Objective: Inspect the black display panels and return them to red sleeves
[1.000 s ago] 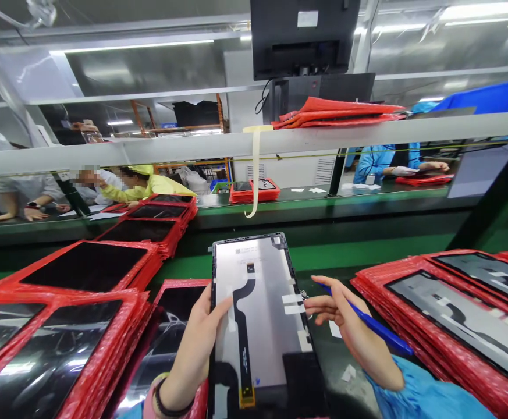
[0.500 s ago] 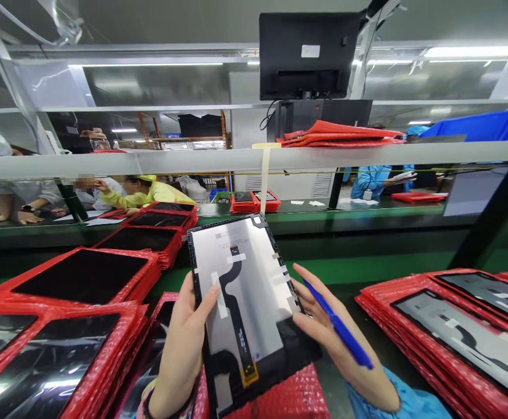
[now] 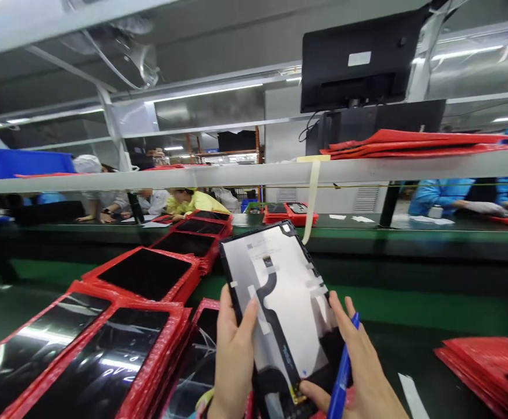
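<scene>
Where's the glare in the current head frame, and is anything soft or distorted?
Head view: white streaks across the glossy dark panels at left; head view: bright sheen over the middle of the held panel, its fine print too soft to read; head view: wide-lens look, with the monitor leaning and the white rail running slightly askew.

Nothing legible, only blurred print (image 3: 250, 247) on panel (image 3: 299, 294)
</scene>
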Available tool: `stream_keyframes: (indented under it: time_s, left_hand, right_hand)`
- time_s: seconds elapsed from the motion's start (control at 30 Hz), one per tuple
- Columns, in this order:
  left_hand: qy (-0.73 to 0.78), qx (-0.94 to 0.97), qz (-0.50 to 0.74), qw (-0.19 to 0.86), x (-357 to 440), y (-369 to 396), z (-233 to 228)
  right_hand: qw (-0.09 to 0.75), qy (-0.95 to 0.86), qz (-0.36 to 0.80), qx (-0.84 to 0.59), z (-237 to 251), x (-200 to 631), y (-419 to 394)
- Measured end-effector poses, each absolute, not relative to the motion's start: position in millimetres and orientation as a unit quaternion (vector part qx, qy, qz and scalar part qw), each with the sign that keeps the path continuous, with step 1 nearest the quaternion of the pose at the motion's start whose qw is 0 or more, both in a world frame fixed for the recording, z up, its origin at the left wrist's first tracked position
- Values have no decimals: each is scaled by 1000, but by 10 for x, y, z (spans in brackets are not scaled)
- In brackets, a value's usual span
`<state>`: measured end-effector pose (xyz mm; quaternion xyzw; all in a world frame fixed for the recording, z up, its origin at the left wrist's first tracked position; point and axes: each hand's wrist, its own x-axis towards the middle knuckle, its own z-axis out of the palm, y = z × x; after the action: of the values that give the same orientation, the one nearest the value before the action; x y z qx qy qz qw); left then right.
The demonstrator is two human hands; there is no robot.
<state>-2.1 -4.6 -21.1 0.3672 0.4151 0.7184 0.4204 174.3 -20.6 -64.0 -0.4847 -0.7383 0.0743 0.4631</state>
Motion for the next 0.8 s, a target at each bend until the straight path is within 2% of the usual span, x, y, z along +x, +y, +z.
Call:
stream_keyframes:
  time_s: [0.3,0.43,0.57,0.8]
  left_hand:
    - [391,332,724,462,24,15,-241]
    - [386,318,721,480,36,32,-256]
    - [395,331,719,466,37,25,-264]
    - [393,292,745,453,79,-50,-196]
  right_hand:
    - [430,-761,108,-474,-786,1804,-38]
    - [454,-738,123,-483,-770,1725,-28]
    - [467,-735,84,-485,-766,1659,-45]
    - [431,-745,65,-505,-775,1650,-63]
